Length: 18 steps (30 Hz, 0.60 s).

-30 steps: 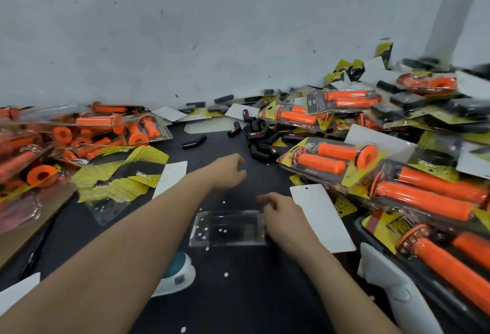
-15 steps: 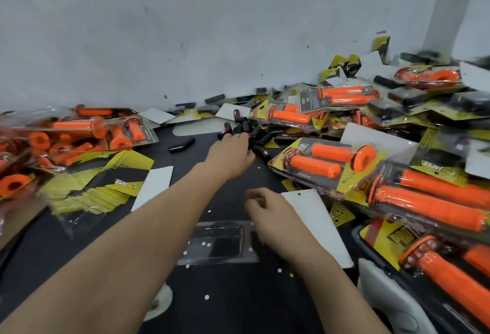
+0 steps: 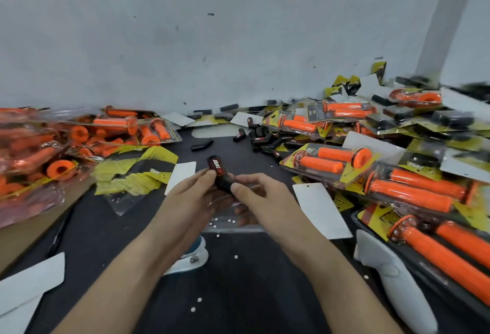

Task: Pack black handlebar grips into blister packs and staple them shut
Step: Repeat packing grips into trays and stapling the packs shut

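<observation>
A black handlebar grip (image 3: pixel 219 172) with red-and-white lettering is held up above the middle of the dark table. My left hand (image 3: pixel 195 196) pinches it from the left, and my right hand (image 3: pixel 261 198) pinches its lower end from the right. Beneath my hands lies a clear blister pack (image 3: pixel 233 223), mostly hidden by them. A heap of loose black grips (image 3: pixel 261 139) sits farther back, with one bent black grip (image 3: pixel 202 145) lying apart to its left. A stapler with a teal top (image 3: pixel 189 257) pokes out from under my left forearm.
Packed orange grips are heaped at the left (image 3: pixel 79 137) and the right (image 3: pixel 413 193). Yellow-black printed cards (image 3: pixel 138 169) and white backing cards (image 3: pixel 322 210) lie around the blister pack. A white tool (image 3: pixel 395 280) rests at the lower right. Small white punch dots litter the table.
My left hand reached to the heap of black grips, took one and brought it back toward me. My right hand rose off the table and now holds the grip's lower end.
</observation>
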Available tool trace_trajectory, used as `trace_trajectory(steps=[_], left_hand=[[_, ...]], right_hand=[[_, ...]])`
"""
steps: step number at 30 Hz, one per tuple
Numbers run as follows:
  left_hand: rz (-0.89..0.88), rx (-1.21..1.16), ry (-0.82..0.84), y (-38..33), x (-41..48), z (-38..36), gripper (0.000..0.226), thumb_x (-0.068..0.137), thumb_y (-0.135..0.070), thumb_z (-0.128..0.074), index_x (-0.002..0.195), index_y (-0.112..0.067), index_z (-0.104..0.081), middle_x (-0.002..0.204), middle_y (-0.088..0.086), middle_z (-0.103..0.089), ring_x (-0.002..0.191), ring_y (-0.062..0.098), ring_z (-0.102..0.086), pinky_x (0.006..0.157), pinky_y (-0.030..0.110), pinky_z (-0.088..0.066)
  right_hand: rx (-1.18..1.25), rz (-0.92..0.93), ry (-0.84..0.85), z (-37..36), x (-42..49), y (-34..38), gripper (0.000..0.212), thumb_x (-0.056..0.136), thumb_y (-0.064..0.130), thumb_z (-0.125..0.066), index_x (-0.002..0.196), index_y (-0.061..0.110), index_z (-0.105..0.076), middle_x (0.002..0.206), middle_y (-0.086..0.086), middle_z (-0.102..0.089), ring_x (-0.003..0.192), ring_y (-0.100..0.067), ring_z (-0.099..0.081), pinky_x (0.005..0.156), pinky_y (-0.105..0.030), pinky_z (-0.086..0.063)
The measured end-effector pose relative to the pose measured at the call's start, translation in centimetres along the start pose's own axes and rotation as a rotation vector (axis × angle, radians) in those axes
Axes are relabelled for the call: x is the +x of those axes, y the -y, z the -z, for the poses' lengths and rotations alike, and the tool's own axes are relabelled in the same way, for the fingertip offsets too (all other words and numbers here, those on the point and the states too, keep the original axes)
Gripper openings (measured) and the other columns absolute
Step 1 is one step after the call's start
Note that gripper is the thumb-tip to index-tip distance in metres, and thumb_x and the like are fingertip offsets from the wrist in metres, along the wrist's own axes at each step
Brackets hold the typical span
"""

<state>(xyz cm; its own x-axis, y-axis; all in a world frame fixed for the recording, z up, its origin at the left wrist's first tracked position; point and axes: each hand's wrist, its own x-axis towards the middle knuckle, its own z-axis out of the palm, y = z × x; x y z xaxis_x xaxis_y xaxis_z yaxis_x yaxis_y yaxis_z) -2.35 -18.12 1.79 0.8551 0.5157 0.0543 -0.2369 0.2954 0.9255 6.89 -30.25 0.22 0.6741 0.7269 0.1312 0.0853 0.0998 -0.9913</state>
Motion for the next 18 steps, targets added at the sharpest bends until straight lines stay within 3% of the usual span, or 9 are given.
trace_trajectory(steps=[6, 8, 11, 18], left_hand=[[-0.032, 0.245, -0.109, -0.4, -0.1, -0.5, 0.021, 0.099, -0.017, -0.055, 0.116, -0.005, -0.061, 0.108, 0.014, -0.073, 0.095, 0.025, -0.071, 0.077, 0.031, -0.058], [-0.061, 0.387, -0.089, -0.5, 0.0, -0.4, 0.02, 0.098, -0.017, -0.058, 0.117, -0.011, -0.061, 0.103, 0.008, -0.075, 0.094, 0.02, -0.073, 0.073, 0.028, -0.06], [-0.129, 0.624, -0.094, -0.3, 0.3, -0.1, 0.016, 0.096, -0.02, -0.06, 0.112, -0.022, -0.063, 0.091, -0.001, -0.077, 0.077, 0.008, -0.072, 0.062, 0.018, -0.054], [-0.07, 0.686, 0.049, -0.1, -0.1, 0.1, 0.023, 0.102, -0.024, -0.048, 0.108, -0.01, -0.066, 0.084, 0.007, -0.076, 0.075, 0.02, -0.072, 0.062, 0.021, -0.054]], right_hand=[[-0.175, 0.046, -0.042, 1.4, -0.4, -0.2, 0.016, 0.093, 0.025, -0.068, 0.107, 0.032, -0.067, 0.092, 0.006, -0.072, 0.073, -0.01, -0.071, 0.075, -0.029, -0.06], [-0.184, 0.062, -0.041, 2.2, -0.5, 0.0, 0.016, 0.092, 0.025, -0.069, 0.105, 0.034, -0.068, 0.092, 0.008, -0.072, 0.075, -0.007, -0.07, 0.074, -0.023, -0.058], [-0.137, 0.074, -0.05, 2.9, -0.3, 0.3, 0.018, 0.092, 0.022, -0.069, 0.106, 0.035, -0.07, 0.092, 0.01, -0.071, 0.078, -0.004, -0.069, 0.071, -0.019, -0.056], [-0.059, 0.1, -0.104, 3.7, -0.3, 0.2, 0.026, 0.096, 0.022, -0.065, 0.122, 0.025, -0.066, 0.103, 0.001, -0.07, 0.084, -0.009, -0.069, 0.076, -0.025, -0.059]])
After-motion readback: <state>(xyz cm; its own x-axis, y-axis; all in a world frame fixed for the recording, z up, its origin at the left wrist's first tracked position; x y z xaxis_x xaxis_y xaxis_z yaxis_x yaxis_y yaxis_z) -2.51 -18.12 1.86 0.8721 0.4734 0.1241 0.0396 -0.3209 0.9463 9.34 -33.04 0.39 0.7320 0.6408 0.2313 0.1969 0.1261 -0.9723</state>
